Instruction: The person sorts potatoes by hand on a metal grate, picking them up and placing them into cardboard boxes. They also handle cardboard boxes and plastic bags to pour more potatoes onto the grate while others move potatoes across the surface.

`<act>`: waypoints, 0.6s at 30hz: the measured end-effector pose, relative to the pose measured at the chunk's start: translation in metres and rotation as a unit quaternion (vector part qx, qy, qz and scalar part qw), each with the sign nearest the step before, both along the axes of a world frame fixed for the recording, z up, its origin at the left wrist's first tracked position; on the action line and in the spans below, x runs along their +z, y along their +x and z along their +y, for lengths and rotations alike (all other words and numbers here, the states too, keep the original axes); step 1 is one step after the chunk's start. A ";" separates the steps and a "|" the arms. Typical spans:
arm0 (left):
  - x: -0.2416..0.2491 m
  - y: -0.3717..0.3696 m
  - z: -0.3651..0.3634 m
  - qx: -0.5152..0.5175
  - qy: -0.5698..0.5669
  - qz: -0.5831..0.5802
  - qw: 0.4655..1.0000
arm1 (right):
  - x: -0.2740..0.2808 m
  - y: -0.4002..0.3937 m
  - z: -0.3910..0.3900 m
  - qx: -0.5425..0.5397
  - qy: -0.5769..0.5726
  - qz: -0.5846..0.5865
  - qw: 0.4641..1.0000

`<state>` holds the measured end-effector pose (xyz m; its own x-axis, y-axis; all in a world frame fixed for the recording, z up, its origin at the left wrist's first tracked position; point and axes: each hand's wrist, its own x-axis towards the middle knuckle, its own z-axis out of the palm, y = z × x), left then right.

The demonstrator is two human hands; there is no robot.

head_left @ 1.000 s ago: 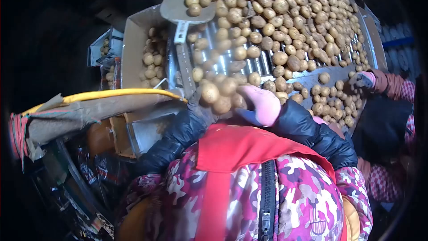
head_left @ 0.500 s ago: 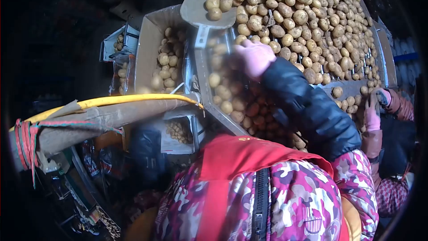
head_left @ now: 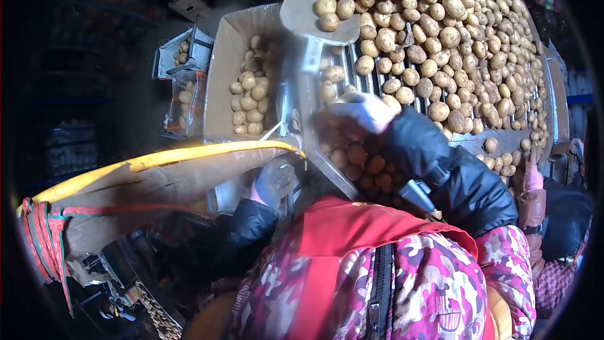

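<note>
Over the lower left edge of a metal sorting table (head_left: 333, 173) heaped with potatoes (head_left: 453, 38), my right hand (head_left: 368, 112) reaches in a pale pink glove, its fingers smeared by motion near the darker potatoes (head_left: 357, 154). What it holds, if anything, cannot be made out. My left hand (head_left: 277, 182), in a greyish glove, is beside the table's corner, just below the wrapped pole (head_left: 157, 182); its fingers are blurred. A flat metal plate (head_left: 318, 16) with several potatoes on it lies at the table's left side.
A cardboard box (head_left: 220, 82) of potatoes stands left of the table, with a smaller crate (head_left: 167, 56) farther left. A yellow hose (head_left: 151, 158) runs along the pole. At the right, a co-worker's gloved hand (head_left: 533, 176) is at the table edge.
My left hand has come into view below the pole. My right hand has moved down toward the darker potatoes. Potatoes near the plate have moved off, baring metal rollers. The view has shifted slightly.
</note>
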<state>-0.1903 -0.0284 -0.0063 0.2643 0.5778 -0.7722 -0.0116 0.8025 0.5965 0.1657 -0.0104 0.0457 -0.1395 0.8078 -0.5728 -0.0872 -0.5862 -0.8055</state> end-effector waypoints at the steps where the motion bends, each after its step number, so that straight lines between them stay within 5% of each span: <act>1: 0.000 0.008 -0.004 -0.020 -0.004 -0.012 1.000 | -0.004 -0.015 0.007 0.015 -0.020 0.046 0.999; 2: 0.000 0.013 -0.006 -0.041 -0.008 -0.024 0.999 | -0.051 -0.030 0.024 0.110 0.334 -0.179 0.919; 3: 0.001 0.018 -0.006 -0.063 -0.012 -0.034 0.997 | -0.060 -0.050 0.034 0.018 0.442 -0.190 0.877; 4: 0.007 0.027 -0.004 0.018 -0.101 -0.045 0.994 | -0.025 -0.059 0.033 -0.003 0.331 -0.024 0.943; 5: -0.012 0.011 -0.005 -0.011 -0.070 -0.073 0.995 | 0.012 -0.067 0.033 -0.087 0.187 0.191 0.960; 6: -0.048 -0.017 -0.006 -0.048 -0.046 -0.105 0.992 | 0.047 -0.075 0.033 -0.190 0.053 0.331 0.923; 7: -0.026 0.000 -0.001 -0.042 -0.093 -0.062 0.993 | 0.023 -0.069 0.024 -0.134 0.165 0.132 0.968; 9: -0.022 0.009 0.005 -0.113 -0.086 -0.022 0.990 | 0.003 -0.059 -0.007 -0.107 0.267 -0.270 0.919; 10: -0.010 0.024 0.007 -0.186 -0.026 -0.022 0.982 | -0.007 -0.049 -0.027 -0.090 0.287 -0.283 0.911; 11: 0.011 0.029 0.003 -0.122 -0.094 0.051 0.987 | -0.022 -0.041 -0.045 -0.071 0.308 -0.293 0.902; 15: 0.035 0.084 -0.003 -0.287 -0.025 0.053 0.956 | -0.053 0.021 -0.136 0.067 0.404 -0.549 0.729; 17: 0.037 0.108 0.001 -0.362 0.006 0.030 0.932 | -0.044 0.041 -0.187 0.084 0.385 -0.612 0.685; 18: 0.039 0.118 -0.001 -0.348 0.005 0.026 0.937 | -0.032 0.053 -0.201 0.090 0.325 -0.606 0.720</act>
